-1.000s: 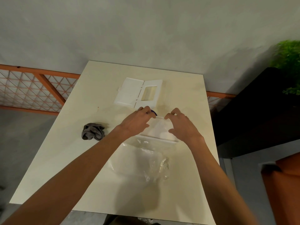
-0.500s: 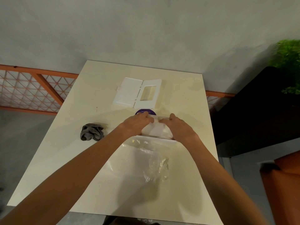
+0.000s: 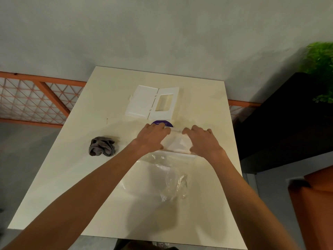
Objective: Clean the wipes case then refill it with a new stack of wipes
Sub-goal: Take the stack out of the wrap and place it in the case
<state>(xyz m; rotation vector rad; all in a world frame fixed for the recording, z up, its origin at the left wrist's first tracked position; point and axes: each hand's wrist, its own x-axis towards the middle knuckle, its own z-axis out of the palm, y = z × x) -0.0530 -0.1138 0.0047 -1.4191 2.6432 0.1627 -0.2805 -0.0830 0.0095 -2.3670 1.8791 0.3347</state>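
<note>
Both hands, left (image 3: 153, 138) and right (image 3: 201, 139), grip the stack of wipes (image 3: 177, 143) by its sides, fingers curled over it, at mid-worktop (image 3: 90, 177). The wipes case (image 3: 153, 104) lies open just beyond (lid flat). Clear wrapper (image 3: 167, 177) lies nearer; grey cloth (image 3: 101, 146) to the left.

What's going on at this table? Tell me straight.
A person is partway through refilling a wipes case. The left hand and right hand grip a white stack of wipes on the table, fingers over its far edge and thumbs at the near edge. The wipes case lies open further back, not yet filled. A crumpled grey cloth sits to the left, and a clear plastic wrapper lies nearer the person.
</note>
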